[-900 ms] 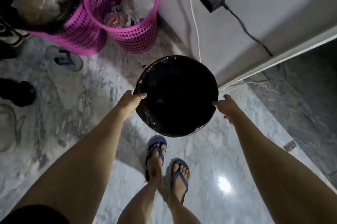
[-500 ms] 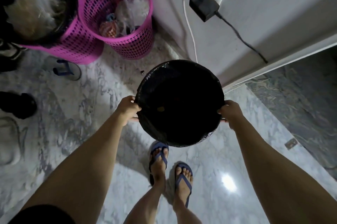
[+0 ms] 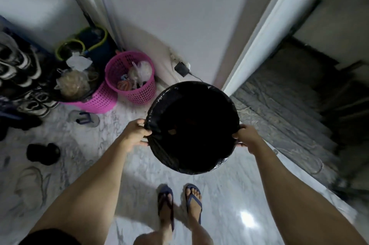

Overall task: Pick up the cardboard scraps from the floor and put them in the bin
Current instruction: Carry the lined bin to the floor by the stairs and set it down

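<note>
A round bin (image 3: 165, 97) lined with a black plastic bag hangs in the air above the marble floor, its dark mouth facing me. My left hand (image 3: 134, 134) grips its left rim and my right hand (image 3: 244, 138) grips its right rim. A small brown cardboard scrap (image 3: 172, 131) shows faintly inside near the left wall. No scraps are visible on the floor.
Two pink mesh baskets (image 3: 137, 93) full of rubbish stand by the wall at the left, beside shoes (image 3: 26, 77) and a black shoe (image 3: 43, 153). A charger (image 3: 181, 69) is plugged into the wall. Dark stairs (image 3: 299, 109) drop away at the right. My sandalled feet (image 3: 179, 202) are below.
The bin has risen and shifted right in my two hands. The view has tilted up, now showing more wall, the shoe rack and the stairs.
</note>
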Tool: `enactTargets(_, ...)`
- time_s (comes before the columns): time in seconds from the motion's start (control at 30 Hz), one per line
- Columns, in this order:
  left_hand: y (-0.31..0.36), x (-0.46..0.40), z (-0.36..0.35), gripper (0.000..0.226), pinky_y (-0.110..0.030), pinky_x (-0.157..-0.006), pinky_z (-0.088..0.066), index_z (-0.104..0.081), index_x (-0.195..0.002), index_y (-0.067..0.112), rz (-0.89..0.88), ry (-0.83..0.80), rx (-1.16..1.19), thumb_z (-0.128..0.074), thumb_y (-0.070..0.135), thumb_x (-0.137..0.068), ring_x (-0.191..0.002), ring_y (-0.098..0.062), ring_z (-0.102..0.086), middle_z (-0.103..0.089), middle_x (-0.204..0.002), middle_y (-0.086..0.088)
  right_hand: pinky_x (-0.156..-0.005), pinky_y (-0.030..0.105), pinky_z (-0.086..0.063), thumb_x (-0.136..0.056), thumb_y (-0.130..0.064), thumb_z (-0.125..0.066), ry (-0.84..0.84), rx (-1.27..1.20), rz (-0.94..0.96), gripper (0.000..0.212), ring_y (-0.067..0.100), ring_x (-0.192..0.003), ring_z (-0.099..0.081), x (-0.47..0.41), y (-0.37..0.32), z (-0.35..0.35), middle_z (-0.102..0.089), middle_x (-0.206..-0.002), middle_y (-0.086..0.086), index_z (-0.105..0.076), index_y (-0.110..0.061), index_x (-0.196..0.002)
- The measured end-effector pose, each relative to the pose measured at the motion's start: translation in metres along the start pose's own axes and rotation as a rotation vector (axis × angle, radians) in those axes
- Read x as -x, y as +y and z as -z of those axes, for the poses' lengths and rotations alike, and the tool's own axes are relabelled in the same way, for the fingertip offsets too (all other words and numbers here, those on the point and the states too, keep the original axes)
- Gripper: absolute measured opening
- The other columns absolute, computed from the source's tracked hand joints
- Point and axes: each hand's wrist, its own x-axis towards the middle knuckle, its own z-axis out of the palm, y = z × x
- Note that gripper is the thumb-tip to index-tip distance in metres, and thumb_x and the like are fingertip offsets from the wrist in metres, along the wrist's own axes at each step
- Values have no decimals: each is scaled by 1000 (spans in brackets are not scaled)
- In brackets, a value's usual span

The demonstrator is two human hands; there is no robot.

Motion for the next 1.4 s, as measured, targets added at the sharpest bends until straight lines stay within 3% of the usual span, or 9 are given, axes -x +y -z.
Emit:
enactTargets(0.2,45,111,-19,27,-43,-67,-58,-58,-102,13,-152,-98,-106,-56,-12,-92,-87,-31,-66,-64,-95,-5,-65,38,-50,-84,10,-54,112,-134,27,18,29,-74,-58,129,40,59,-62,-84,16,-61,-4,-94)
enactTargets(0.33,47,158,-34,26,-46,-69,-61,-61,-113,1,-259,-251,-246,-53,-13,-93,-80,-32,-67,-67,-97,-19,-57,33,-51,-83,9,-57,271,-262,23,14,27,-68,-58,218,100,74,-62,-81,15,-62,-4,-86)
enactTargets(0.47,30,221,-62,23,-43,-68,-63,-66,-103,8,-357,-368,-446,-59,-10,-90,-79,-26,-67,-67,-95,-15,-63,37,-57,-84,14,-51,357,-408,-31,23,19,-60,-52,315,172,70,-55,-69,9,-55,-7,-75)
enactTargets(0.63,1,298,-128,22,-39,-60,-62,-65,-109,-1,-399,-528,-624,-57,-11,-91,-80,-33,-68,-67,-102,-22,-61,33,-59,-84,10,-56,448,-569,-110,16,26,-69,-58,430,288,71,-59,-79,15,-64,0,-93)
enactTargets(0.73,-37,360,-182,18,-33,-49,-59,-63,-96,4,-434,-636,-721,-55,-12,-92,-75,-31,-66,-66,-103,-23,-64,35,-60,-86,8,-60,534,-712,-175,13,24,-68,-62,505,372,63,-63,-83,16,-64,1,-96)
enactTargets(0.87,-115,463,-260,21,-20,-43,-54,-62,-101,5,-558,-775,-936,-58,-14,-91,-72,-20,-59,-61,-104,-13,-52,31,-54,-85,7,-64,666,-930,-258,27,23,-65,-60,627,493,32,-63,-87,18,-60,7,-111)
enactTargets(0.97,-195,539,-306,30,-38,-60,-61,-62,-119,-1,-544,-971,-1082,-56,-12,-92,-80,-26,-65,-68,-102,-15,-56,32,-55,-85,11,-60,804,-1090,-325,27,27,-66,-60,731,578,-13,-63,-89,18,-59,1,-109)
enactTargets(1.2,-438,752,-342,24,-31,-50,-59,-63,-112,-4,-660,-1412,-1329,-53,-10,-91,-75,-28,-64,-65,-89,-20,-53,31,-54,-88,12,-56,1102,-1387,-569,21,24,-65,-63,968,757,-185,-65,-82,13,-56,-6,-99)
enactTargets(1.4,-639,908,-344,17,-40,-53,-58,-60,-104,0,-621,-1676,-1519,-51,-12,-94,-66,-27,-56,-55,-79,-14,-58,32,-55,-87,10,-55,1317,-1615,-741,17,25,-66,-60,1110,863,-332,-63,-78,14,-58,-5,-94)
